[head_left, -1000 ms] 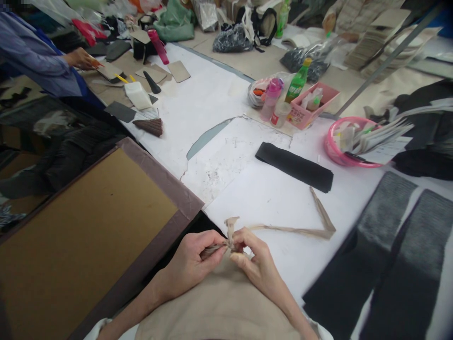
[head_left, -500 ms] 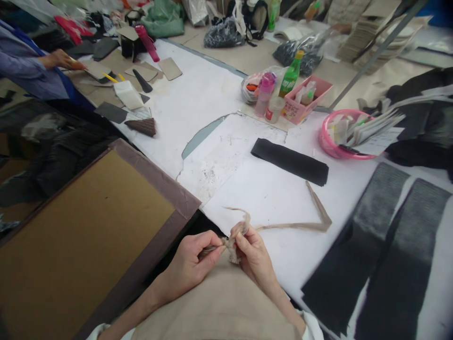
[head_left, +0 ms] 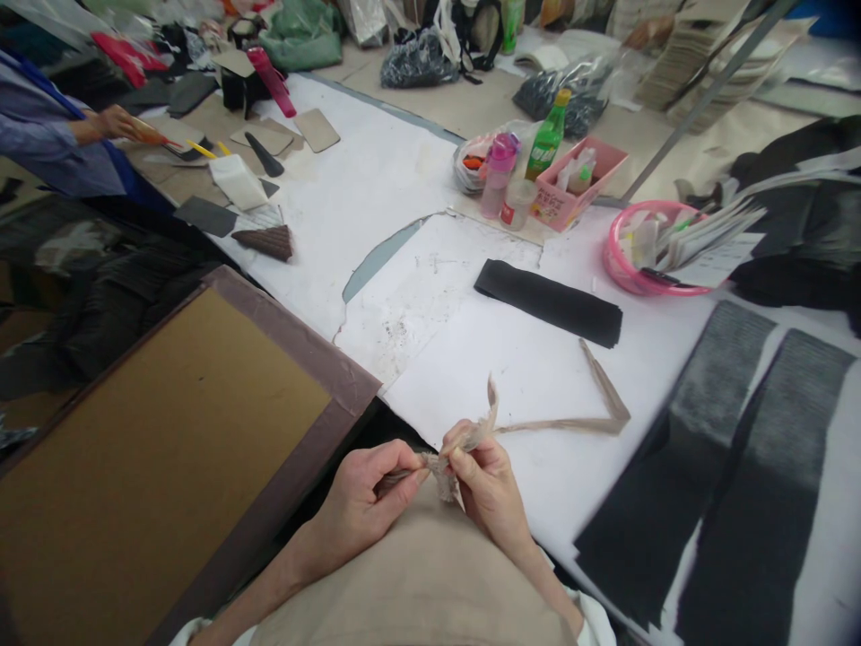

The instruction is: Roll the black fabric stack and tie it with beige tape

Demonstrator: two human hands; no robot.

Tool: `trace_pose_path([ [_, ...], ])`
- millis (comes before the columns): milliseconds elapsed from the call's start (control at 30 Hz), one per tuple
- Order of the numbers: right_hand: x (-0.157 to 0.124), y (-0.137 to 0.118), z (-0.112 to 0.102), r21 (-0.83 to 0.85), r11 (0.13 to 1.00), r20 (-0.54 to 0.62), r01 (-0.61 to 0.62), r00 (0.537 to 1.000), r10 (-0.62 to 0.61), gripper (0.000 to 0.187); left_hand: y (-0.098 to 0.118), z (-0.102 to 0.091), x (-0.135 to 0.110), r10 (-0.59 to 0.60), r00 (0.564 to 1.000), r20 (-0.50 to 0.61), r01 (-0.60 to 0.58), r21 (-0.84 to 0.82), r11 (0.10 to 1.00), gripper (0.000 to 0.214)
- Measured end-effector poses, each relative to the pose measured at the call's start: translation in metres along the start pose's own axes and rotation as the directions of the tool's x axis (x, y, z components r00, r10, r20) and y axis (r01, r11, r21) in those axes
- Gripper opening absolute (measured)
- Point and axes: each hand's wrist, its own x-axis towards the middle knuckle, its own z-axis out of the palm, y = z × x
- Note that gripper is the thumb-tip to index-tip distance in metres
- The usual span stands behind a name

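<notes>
Nearer than the black band (head_left: 548,303), left hand (head_left: 373,489) and right hand (head_left: 494,493) are turned inward. Beige cloth (head_left: 447,486) is pinched by each — fingers (head_left: 398,458) closed.

Plain beige garment (head_left: 404,574) in front (lightly creased), white sleeves (head_left: 595,619) visible at both sides

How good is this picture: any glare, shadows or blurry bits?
In the head view, the white tabletop looks bright and evenly lit, without harsh shadows; in the same view, the left hand and right hand look fairly clear, but the beige cloth they pinch lacks fine detail; also in the head view, the blue sleeve at the left edge looks smeared.
</notes>
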Motion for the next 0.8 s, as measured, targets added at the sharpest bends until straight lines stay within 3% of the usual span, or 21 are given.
trace_pose_path([
  [267, -0.008, -0.015, -0.001, -0.249, 0.959, 0.120, 0.137, 0.987, -0.110, 0.009, -0.001, -0.001, 0.002, 0.240, 0.967, -0.091, -0.221, 0.176, 0.959, 0.009],
  [433, -0.010, -0.013, -0.003, -0.394, 0.916, 0.079, 0.072, 0.996, -0.044, 0.009, -0.001, -0.003, 0.004, 0.363, 0.928, -0.088, -0.334, 0.239, 0.912, 0.009],
  [633, -0.011, -0.012, -0.004, -0.391, 0.920, 0.078, 0.014, 0.997, 0.018, 0.011, 0.000, -0.005, 0.006, 0.386, 0.920, -0.060, -0.355, 0.285, 0.891, 0.010],
  [800, -0.009, -0.015, -0.003, -0.286, 0.956, 0.128, -0.066, 0.986, 0.107, 0.012, -0.002, -0.002, 0.005, 0.371, 0.928, -0.040, -0.336, 0.339, 0.879, 0.011],
])
